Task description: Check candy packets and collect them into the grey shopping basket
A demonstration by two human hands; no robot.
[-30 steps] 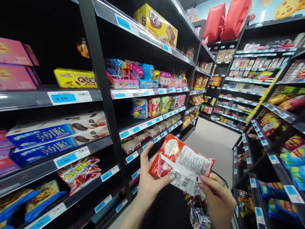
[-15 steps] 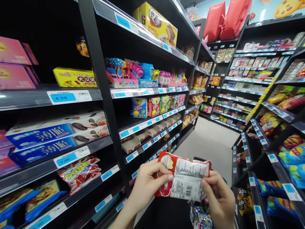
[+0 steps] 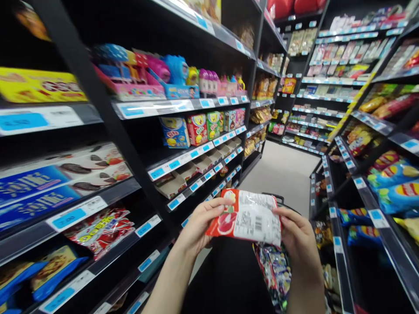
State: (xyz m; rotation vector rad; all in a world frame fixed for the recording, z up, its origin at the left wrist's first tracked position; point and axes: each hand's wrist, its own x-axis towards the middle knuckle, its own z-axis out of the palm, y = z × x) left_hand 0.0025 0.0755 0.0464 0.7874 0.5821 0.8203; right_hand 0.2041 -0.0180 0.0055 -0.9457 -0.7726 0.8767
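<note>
Holding a red-and-white snack packet between both hands, a person stands in a shop aisle, the packet's printed back and barcode turned up toward the camera. The left hand grips its red left edge, thumb on top; the right hand clasps the right edge, fingers curled behind. A second ago the packet was tilted up on a slant and higher; half a second ago it was level; it now sits lower and closer to the body, directly above a basket already filled with bright wrappers. The view has dipped downward too, so the top shelf is cut off. Judged from this, the label check looks about finished. Snack shelves line both sides.
</note>
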